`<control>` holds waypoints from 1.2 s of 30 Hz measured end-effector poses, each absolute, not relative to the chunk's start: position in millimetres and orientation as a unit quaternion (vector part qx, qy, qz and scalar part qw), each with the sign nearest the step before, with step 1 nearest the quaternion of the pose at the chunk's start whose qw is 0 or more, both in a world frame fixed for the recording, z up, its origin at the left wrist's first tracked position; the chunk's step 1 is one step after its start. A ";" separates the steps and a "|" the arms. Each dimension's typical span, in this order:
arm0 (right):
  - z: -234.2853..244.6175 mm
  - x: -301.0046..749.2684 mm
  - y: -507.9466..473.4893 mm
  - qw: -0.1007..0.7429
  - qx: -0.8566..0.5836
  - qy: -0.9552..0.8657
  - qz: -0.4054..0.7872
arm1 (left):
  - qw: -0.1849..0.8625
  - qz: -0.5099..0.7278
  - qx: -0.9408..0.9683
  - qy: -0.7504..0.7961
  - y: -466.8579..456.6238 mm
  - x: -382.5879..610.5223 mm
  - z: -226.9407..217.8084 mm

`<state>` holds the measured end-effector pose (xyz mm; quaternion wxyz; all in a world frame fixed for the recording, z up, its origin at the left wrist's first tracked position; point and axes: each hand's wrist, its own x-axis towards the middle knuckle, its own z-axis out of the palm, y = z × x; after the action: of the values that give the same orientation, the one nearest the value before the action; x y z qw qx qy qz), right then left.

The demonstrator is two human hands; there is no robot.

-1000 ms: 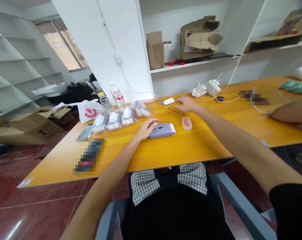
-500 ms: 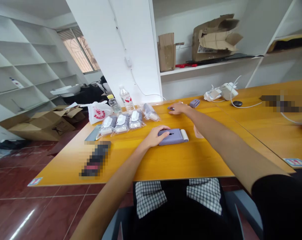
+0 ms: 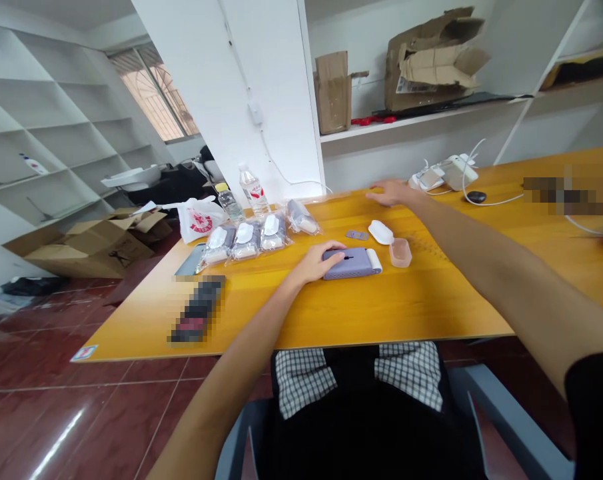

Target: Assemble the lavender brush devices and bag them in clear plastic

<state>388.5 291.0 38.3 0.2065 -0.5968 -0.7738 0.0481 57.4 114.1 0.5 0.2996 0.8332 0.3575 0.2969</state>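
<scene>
My left hand [image 3: 315,262] is closed around the near-left end of a purple device [image 3: 350,263] with a white rounded end piece. The device lies flat on the table, my thumb on its top. Farther back, my right hand [image 3: 391,193] is low over the tabletop with curled fingers; whatever it grips is hidden, and the small purple block seen there earlier is covered. Between the hands lie a flat purple piece with holes [image 3: 357,235], a white oval lid [image 3: 381,232] and a translucent pink box [image 3: 400,253].
Several bagged purple-and-white devices [image 3: 246,240] stand at left, before two bottles [image 3: 252,190] and a white plastic bag [image 3: 200,220]. A phone-like slab [image 3: 191,259] lies beside them. White chargers [image 3: 451,175] with cables and a black mouse-like object [image 3: 476,197] sit at back right.
My right hand has moved right and away from the flat purple piece, uncovering it, the white lid and the pink box. It now covers the small purple block's spot. My left hand stays on the device.
</scene>
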 end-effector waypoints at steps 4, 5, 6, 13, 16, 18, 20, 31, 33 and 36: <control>16.7 393.6 293.2 0.155 -0.627 -0.762 0.056 | 0.300 0.289 0.836 0.358 114.0 55.4 0.7; 10.6 390.5 287.5 0.156 -0.620 -0.767 0.052 | 0.298 0.288 0.837 0.358 114.1 55.0 0.8; 5.5 386.7 279.9 0.158 -0.608 -0.777 0.048 | 0.297 0.287 0.838 0.358 114.2 54.7 0.7; 15.9 381.0 215.4 0.236 -0.473 -0.839 0.131 | 0.288 0.286 0.844 0.351 116.7 56.5 -0.5; 31.0 400.6 181.2 0.366 -0.499 -0.772 0.147 | 0.278 0.279 0.844 0.364 116.2 55.1 3.7; 34.5 411.6 146.9 0.422 -0.532 -0.724 0.122 | 0.257 0.266 0.851 0.373 110.5 50.2 8.6; 29.3 414.7 102.3 0.462 -0.549 -0.690 0.096 | 0.206 0.250 0.862 0.391 97.9 41.3 12.7; -44.3 404.0 -17.6 0.574 -0.557 -0.526 0.290 | 0.225 0.353 0.716 0.558 37.6 -26.9 -13.5; -44.2 409.9 -12.6 0.599 -0.527 -0.505 0.329 | 0.263 0.381 0.696 0.549 34.5 -31.5 -16.5; -44.6 411.0 -13.3 0.586 -0.523 -0.535 0.311 | 0.263 0.359 0.729 0.521 22.5 -30.7 -17.1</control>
<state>411.0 -13.3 -44.6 0.5860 -0.5235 -0.5348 0.3108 -30.7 22.5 -17.1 0.2626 0.7287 0.5211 0.3585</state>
